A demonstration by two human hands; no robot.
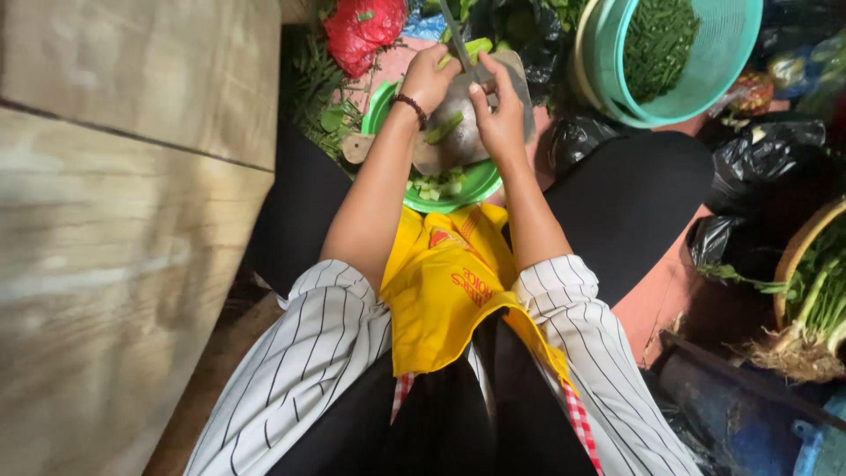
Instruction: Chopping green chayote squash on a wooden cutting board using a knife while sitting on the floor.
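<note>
Your left hand (429,75), upper centre of frame, pinches pale green stalk (476,48) flat against wooden chopping board (458,132), steadying it for blade. Your right hand (500,110) wraps knife (456,35) handle, blade pointing up-frame over stalk. Board rests across green plate (388,97), so cut pieces (438,185) drop straight in, lower rim. Teal colander (696,79) of chopped greens sits upper right, well apart.

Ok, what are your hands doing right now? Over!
Left hand pins green stalk on cutting board. Right hand grips knife. Nothing blocking.
</note>
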